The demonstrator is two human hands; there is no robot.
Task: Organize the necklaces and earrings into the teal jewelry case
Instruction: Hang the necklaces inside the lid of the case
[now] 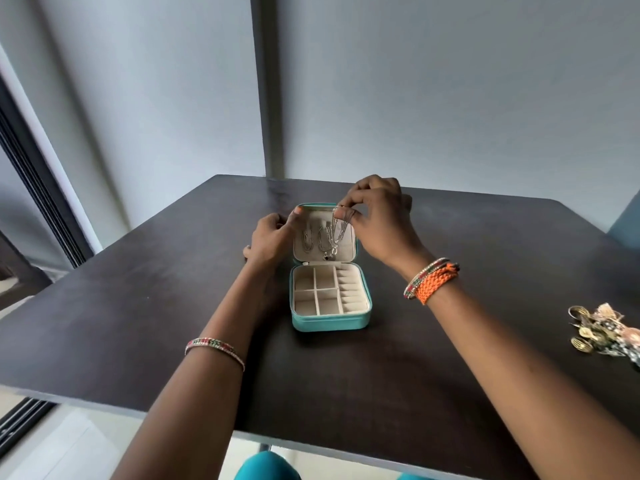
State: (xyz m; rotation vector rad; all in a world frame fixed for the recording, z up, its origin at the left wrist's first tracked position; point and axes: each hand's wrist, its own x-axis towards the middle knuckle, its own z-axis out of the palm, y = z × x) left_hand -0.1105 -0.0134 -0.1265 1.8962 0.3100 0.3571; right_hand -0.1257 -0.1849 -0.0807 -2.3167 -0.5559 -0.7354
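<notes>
The right hand (377, 216) pinches a silver necklace (335, 233) at the teal jewelry case (330, 320) lid's top edge; the left hand (272, 237) grips the lid. Seat the chain squarely on its hook before releasing.

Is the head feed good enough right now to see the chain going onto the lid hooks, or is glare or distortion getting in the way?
Head view: soft, even light, no glare on the teal jewelry case; the necklace pinched by the right hand is small and fine, hooks unresolved; wide-angle bending stretches the table edges and blurs the earring pile.
</notes>
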